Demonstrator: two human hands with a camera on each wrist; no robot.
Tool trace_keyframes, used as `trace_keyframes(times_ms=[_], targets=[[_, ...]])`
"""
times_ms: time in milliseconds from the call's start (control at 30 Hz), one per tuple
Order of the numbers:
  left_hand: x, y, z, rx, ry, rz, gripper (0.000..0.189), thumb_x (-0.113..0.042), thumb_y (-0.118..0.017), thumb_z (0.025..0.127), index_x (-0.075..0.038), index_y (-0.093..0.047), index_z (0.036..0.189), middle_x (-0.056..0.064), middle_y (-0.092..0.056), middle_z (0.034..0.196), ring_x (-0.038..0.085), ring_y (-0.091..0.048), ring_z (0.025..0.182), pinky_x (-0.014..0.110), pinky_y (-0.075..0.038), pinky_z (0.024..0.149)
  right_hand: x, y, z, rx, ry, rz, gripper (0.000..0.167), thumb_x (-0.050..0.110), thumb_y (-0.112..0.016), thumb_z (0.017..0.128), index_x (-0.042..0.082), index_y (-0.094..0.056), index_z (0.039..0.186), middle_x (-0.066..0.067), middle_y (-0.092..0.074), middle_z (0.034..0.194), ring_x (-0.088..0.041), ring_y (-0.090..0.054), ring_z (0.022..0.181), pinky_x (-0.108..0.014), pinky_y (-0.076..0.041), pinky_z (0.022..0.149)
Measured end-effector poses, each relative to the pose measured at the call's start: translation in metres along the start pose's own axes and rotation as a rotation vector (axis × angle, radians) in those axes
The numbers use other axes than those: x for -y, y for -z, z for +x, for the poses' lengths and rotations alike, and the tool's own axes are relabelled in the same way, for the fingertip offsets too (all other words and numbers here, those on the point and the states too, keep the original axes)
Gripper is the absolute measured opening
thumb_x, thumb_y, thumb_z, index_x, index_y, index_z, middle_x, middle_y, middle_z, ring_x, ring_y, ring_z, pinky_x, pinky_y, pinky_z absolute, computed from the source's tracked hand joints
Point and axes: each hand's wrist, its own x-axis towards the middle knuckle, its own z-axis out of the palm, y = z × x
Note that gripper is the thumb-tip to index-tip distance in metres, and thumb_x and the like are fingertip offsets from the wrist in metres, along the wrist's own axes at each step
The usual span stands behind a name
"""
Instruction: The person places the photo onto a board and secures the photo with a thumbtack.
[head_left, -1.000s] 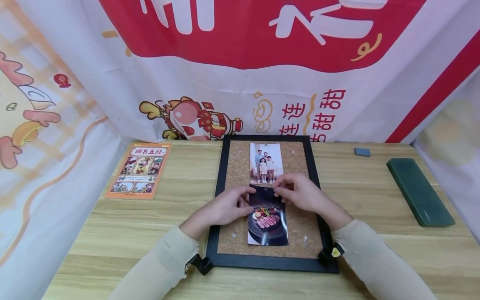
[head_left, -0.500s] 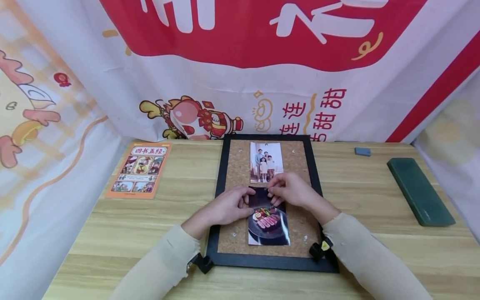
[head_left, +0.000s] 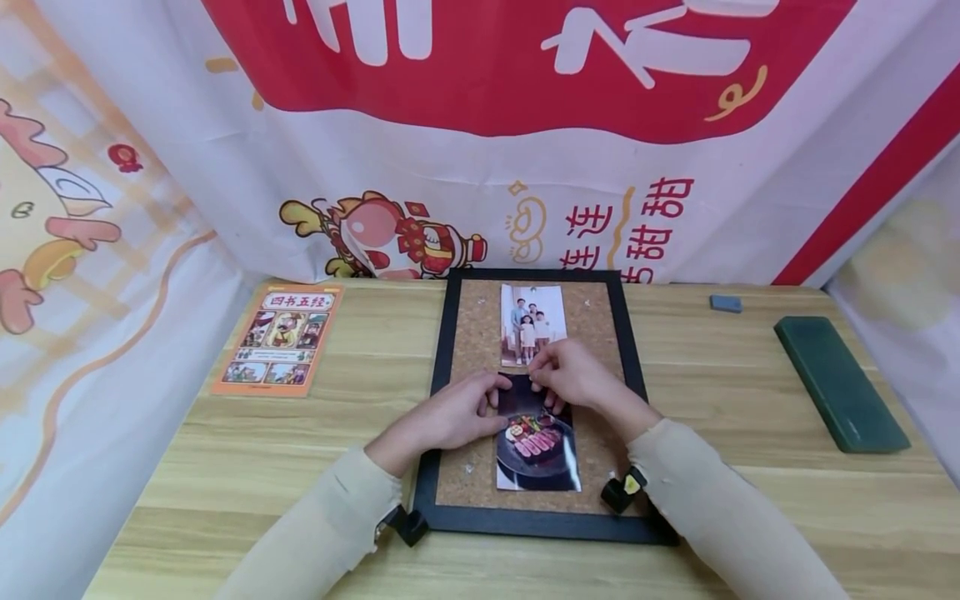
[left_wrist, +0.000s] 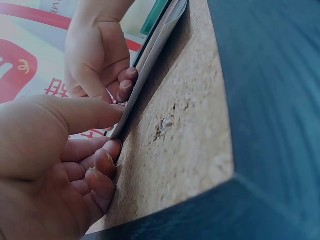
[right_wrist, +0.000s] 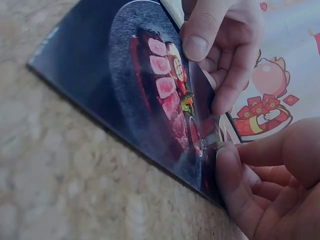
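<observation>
A framed corkboard [head_left: 465, 354] lies on the table with two photos on it. My left hand [head_left: 459, 410] holds the left edge of the lower one, a steak photo [head_left: 536, 454], with thumb and index finger near its top corner. In the left wrist view this photo's edge stands slightly off the cork. My right hand [head_left: 576, 377] is at the photo's top edge, thumb and index finger pinching a small clear push pin [right_wrist: 218, 138]; the fingertips partly hide it. Just beyond lies the family photo [head_left: 531, 321], its lower right corner partly covered by my right hand.
Clear push pins [head_left: 469, 468] sit near the board's corners. An orange booklet [head_left: 276, 340] is to the left. A dark green case [head_left: 840, 383] and a small blue-grey block [head_left: 725, 304] lie to the right. A printed cloth [head_left: 480, 192] hangs behind the table.
My right hand has moved left along the steak photo's top, from its right corner toward the middle. The photo's lower right corner shifted slightly right. My left hand stays nearly still.
</observation>
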Motion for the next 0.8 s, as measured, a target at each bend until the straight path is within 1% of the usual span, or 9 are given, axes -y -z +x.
trace_keyframes(times_ms=[67,133,167,300,400,500,667,800], targets=[[-0.001,0.0,0.0,0.0,-0.012,0.001,0.054,-0.028,-0.082,0.096,-0.007,-0.063,0.143,-0.002,-0.063,0.103,0.007,-0.061,0.079,0.026,-0.05,0.069,0.002,0.0,0.001,0.001,-0.021,0.002,0.015,0.004,-0.058,0.109,-0.001,-0.073,0.112,-0.012,-0.074,0.092,-0.016,-0.065,0.06,-0.031,-0.059,0.055],[-0.005,0.004,-0.002,-0.001,-0.016,0.0,0.054,-0.026,-0.081,0.097,-0.006,-0.063,0.143,-0.002,-0.063,0.103,0.007,-0.06,0.079,0.026,-0.05,0.069,0.004,0.001,0.001,-0.001,-0.032,0.002,0.016,0.003,-0.058,0.109,-0.001,-0.072,0.112,-0.013,-0.074,0.093,-0.016,-0.065,0.06,-0.031,-0.059,0.055],[-0.005,0.004,-0.002,-0.006,-0.024,0.009,0.053,-0.026,-0.081,0.097,-0.006,-0.063,0.143,-0.002,-0.063,0.103,0.006,-0.06,0.078,0.025,-0.049,0.068,0.005,0.0,0.001,-0.006,-0.04,-0.001,0.016,0.004,-0.058,0.109,-0.001,-0.072,0.112,-0.013,-0.074,0.093,-0.016,-0.065,0.06,-0.031,-0.059,0.055],[-0.028,0.017,-0.01,0.02,0.017,-0.039,0.051,-0.019,-0.08,0.097,-0.002,-0.063,0.142,0.002,-0.063,0.103,0.009,-0.06,0.078,0.026,-0.05,0.069,0.008,-0.002,0.001,-0.01,-0.056,-0.024,0.016,0.004,-0.057,0.109,-0.001,-0.072,0.112,-0.012,-0.073,0.092,-0.017,-0.064,0.06,-0.03,-0.057,0.054],[-0.036,0.021,-0.012,0.032,0.046,-0.054,0.051,-0.016,-0.08,0.097,-0.001,-0.063,0.142,0.003,-0.063,0.103,0.009,-0.06,0.078,0.026,-0.049,0.069,0.011,-0.005,0.001,-0.012,-0.071,-0.051,0.015,0.005,-0.057,0.109,0.001,-0.072,0.109,-0.011,-0.073,0.091,-0.017,-0.064,0.06,-0.029,-0.056,0.052],[-0.037,0.021,-0.013,0.032,0.054,-0.043,0.051,-0.016,-0.08,0.097,-0.002,-0.063,0.143,0.003,-0.064,0.103,0.008,-0.059,0.078,0.024,-0.048,0.07,0.013,-0.006,0.003,-0.021,-0.079,-0.08,0.015,0.007,-0.058,0.109,0.002,-0.072,0.105,-0.009,-0.072,0.089,-0.016,-0.063,0.058,-0.029,-0.055,0.05],[-0.037,0.02,-0.012,0.029,0.052,-0.048,0.051,-0.016,-0.08,0.098,-0.002,-0.062,0.143,0.002,-0.064,0.103,0.007,-0.059,0.078,0.024,-0.048,0.07,0.011,-0.005,0.005,-0.021,-0.056,-0.114,0.017,0.005,-0.058,0.107,0.002,-0.072,0.099,-0.008,-0.07,0.085,-0.016,-0.062,0.053,-0.029,-0.054,0.047],[-0.032,0.018,-0.012,0.01,0.02,-0.047,0.049,-0.017,-0.081,0.096,-0.001,-0.064,0.14,0.001,-0.064,0.099,0.007,-0.059,0.076,0.025,-0.049,0.071,0.01,-0.005,0.004,-0.014,-0.047,-0.103,0.016,0.005,-0.057,0.107,0.002,-0.071,0.098,-0.008,-0.069,0.082,-0.016,-0.06,0.052,-0.029,-0.053,0.047]])
